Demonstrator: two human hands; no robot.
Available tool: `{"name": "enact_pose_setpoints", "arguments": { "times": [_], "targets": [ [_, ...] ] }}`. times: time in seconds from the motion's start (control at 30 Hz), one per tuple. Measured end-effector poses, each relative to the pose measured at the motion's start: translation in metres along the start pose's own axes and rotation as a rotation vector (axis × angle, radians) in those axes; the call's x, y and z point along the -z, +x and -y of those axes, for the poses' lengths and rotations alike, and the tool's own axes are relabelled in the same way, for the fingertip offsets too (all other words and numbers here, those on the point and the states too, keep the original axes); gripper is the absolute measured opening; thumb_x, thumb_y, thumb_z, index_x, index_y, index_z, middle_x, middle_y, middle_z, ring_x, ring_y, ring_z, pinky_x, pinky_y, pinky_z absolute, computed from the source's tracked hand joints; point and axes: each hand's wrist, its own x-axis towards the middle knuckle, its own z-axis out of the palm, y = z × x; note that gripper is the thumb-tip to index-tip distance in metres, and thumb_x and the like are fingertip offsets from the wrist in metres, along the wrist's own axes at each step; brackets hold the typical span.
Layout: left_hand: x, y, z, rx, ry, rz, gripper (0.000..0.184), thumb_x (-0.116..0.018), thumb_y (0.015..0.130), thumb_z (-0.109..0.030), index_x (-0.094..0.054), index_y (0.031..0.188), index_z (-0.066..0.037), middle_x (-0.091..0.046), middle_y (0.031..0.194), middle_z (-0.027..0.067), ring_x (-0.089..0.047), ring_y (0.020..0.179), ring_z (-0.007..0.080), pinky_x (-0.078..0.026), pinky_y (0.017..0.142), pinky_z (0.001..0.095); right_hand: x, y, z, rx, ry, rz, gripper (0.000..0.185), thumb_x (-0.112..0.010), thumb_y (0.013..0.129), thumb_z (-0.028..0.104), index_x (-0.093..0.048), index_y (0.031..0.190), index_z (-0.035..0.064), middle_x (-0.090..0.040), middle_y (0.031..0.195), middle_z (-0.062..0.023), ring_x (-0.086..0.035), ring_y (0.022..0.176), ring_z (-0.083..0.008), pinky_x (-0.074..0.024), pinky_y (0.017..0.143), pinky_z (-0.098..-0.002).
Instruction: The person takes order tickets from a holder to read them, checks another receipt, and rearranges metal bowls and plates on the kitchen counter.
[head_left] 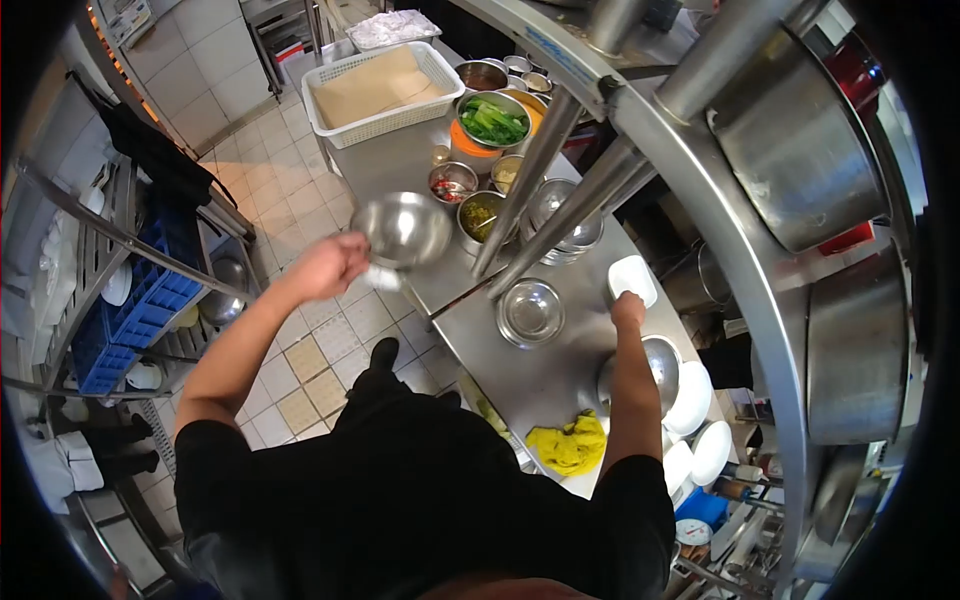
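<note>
My left hand [338,266] is closed at the near-left rim of a shiny metal bowl [405,232], held over the counter's left edge. The bowl is tilted and a little blurred. A small white thing [384,278] shows just below that hand, too smeared to name. My right hand [628,310] grips the near edge of a white rectangular dish [632,276] at the counter's far right side; its fingertips are partly hidden. Between the two hands, a round metal bowl [530,313] rests on the steel counter [470,335].
Beyond the left hand stand metal bowls of chopped red pieces [453,182] and green leaves [494,120], and a white basket [385,125]. Slanting metal posts [540,180] cross the counter. Nearer lie a yellow cloth [568,443] and white plates [690,400]. Large pots [800,140] sit at right.
</note>
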Motion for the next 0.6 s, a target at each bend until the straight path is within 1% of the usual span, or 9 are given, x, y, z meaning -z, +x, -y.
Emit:
{"name": "enact_pose_setpoints", "arguments": {
  "times": [0.03,0.07,0.13,0.23,0.27,0.33,0.47,0.57,0.6],
  "targets": [
    [0.008,0.015,0.005,-0.03,-0.005,-0.096,0.007,-0.059,0.071,-0.008,-0.057,0.071,-0.002,-0.055,0.085,0.0122,-0.054,0.081,0.0282,-0.045,0.069,0.0349,0.007,-0.008,0.004,0.014,-0.031,-0.025,0.022,-0.044,0.079,0.013,-0.059,0.091,0.0028,-0.06,0.094,-0.0136,-0.057,0.091,-0.0274,-0.0471,0.076,-0.036],
    [0.01,0.031,0.014,-0.063,-0.017,-0.111,0.007,-0.059,0.071,-0.008,-0.057,0.072,-0.002,-0.055,0.086,0.0125,-0.054,0.082,0.0284,-0.045,0.069,0.0351,0.012,-0.014,0.007,0.012,0.008,-0.084,0.019,-0.049,0.077,0.014,-0.057,0.09,0.0024,-0.059,0.093,-0.0135,-0.056,0.091,-0.0284,-0.0465,0.077,-0.0367],
    [-0.002,0.064,0.037,-0.139,-0.045,-0.143,0.008,-0.059,0.072,-0.009,-0.058,0.075,-0.001,-0.055,0.087,0.0132,-0.054,0.083,0.0289,-0.045,0.069,0.0353,0.047,-0.047,0.022,0.03,0.112,-0.148,0.025,-0.056,0.073,0.015,-0.057,0.094,0.0014,-0.059,0.095,-0.0149,-0.054,0.091,-0.0311,-0.0457,0.077,-0.0371],
    [-0.041,0.11,0.067,-0.213,-0.195,-0.052,0.01,-0.058,0.072,-0.008,-0.06,0.079,-0.002,-0.056,0.092,0.0133,-0.053,0.086,0.0296,-0.045,0.072,0.0357,0.086,-0.107,0.045,-0.016,0.448,-0.166,0.038,-0.063,0.067,0.015,-0.055,0.103,0.0029,-0.059,0.097,-0.0168,-0.053,0.094,-0.0329,-0.0432,0.081,-0.0379],
    [-0.051,0.122,0.071,-0.212,-0.26,-0.012,0.01,-0.058,0.072,-0.008,-0.059,0.079,-0.002,-0.055,0.094,0.0132,-0.053,0.087,0.0298,-0.045,0.074,0.0358,0.087,-0.126,0.05,-0.003,0.48,-0.206,0.039,-0.064,0.067,0.016,-0.055,0.103,0.003,-0.058,0.097,-0.0168,-0.053,0.093,-0.0328,-0.043,0.081,-0.0379],
    [-0.062,0.145,0.07,-0.285,-0.217,0.044,0.009,-0.057,0.073,-0.009,-0.059,0.079,-0.002,-0.055,0.097,0.0136,-0.053,0.088,0.0302,-0.044,0.075,0.0358,0.082,-0.163,0.059,0.018,0.537,-0.288,0.041,-0.064,0.067,0.018,-0.055,0.104,0.0034,-0.058,0.098,-0.0169,-0.054,0.093,-0.0327,-0.0425,0.08,-0.0379],
    [-0.067,0.164,0.084,-0.449,-0.04,0.134,0.009,-0.056,0.073,-0.011,-0.057,0.075,-0.002,-0.053,0.103,0.012,-0.052,0.089,0.0289,-0.044,0.074,0.0374,0.064,-0.239,0.084,-0.084,0.495,-0.297,0.037,-0.064,0.068,0.018,-0.056,0.101,0.0037,-0.058,0.097,-0.0174,-0.054,0.09,-0.0333,-0.0425,0.08,-0.0372],
    [-0.047,0.153,0.101,-0.473,-0.201,0.021,0.008,-0.056,0.075,-0.012,-0.059,0.076,-0.004,-0.056,0.101,0.0102,-0.056,0.086,0.0229,-0.045,0.075,0.0329,0.056,-0.29,0.106,-0.195,0.586,-0.239,0.035,-0.063,0.07,0.018,-0.056,0.101,0.0043,-0.059,0.094,-0.0168,-0.056,0.085,-0.0315,-0.0443,0.076,-0.0365],
    [-0.041,0.149,0.096,-0.282,-0.357,0.179,0.009,-0.056,0.076,-0.011,-0.059,0.079,-0.004,-0.057,0.098,0.0092,-0.056,0.084,0.02,-0.045,0.074,0.0308,0.053,-0.306,0.114,-0.257,0.675,-0.187,0.035,-0.063,0.07,0.018,-0.056,0.101,0.0032,-0.06,0.092,-0.0161,-0.057,0.083,-0.0296,-0.0451,0.074,-0.0354]
  ]
}}
